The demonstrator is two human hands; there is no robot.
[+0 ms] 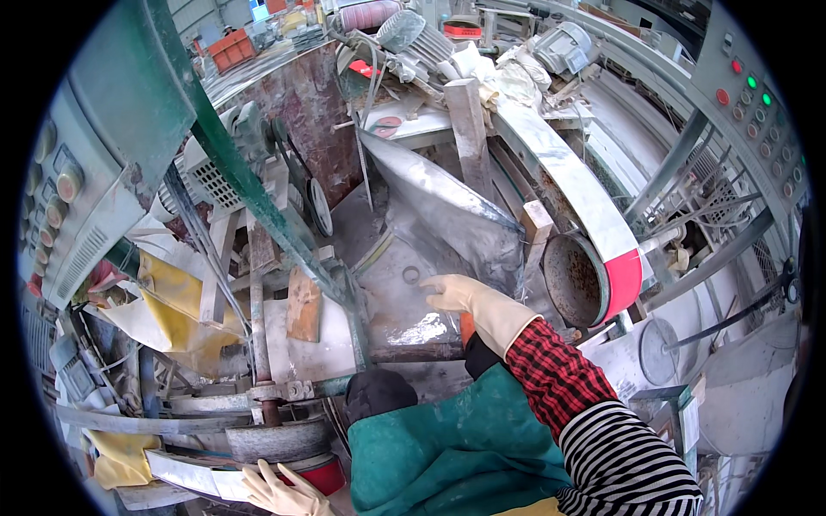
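Observation:
My right hand [460, 295], in a cream rubber glove, reaches over a wet grey metal surface. Its fingers point left, apart, with nothing visible in them. Just beyond the fingertips lies a small round ring [410, 275] on that wet surface [387, 297]. At the lower left, my left hand [282, 494], gloved alike, spreads its fingers beside a white curved guard [194, 476] with a red end. A grey wheel [280, 440] sits just above that hand; whether the glove touches the guard I cannot tell. A green apron [456, 439] covers my lap.
A second white guard [564, 159] with a red end curves down on the right over a rusty drum [570, 279]. Button panels stand left [73, 202] and right [757, 107]. A bent grey sheet [447, 202] and a green post [249, 193] flank the wet surface.

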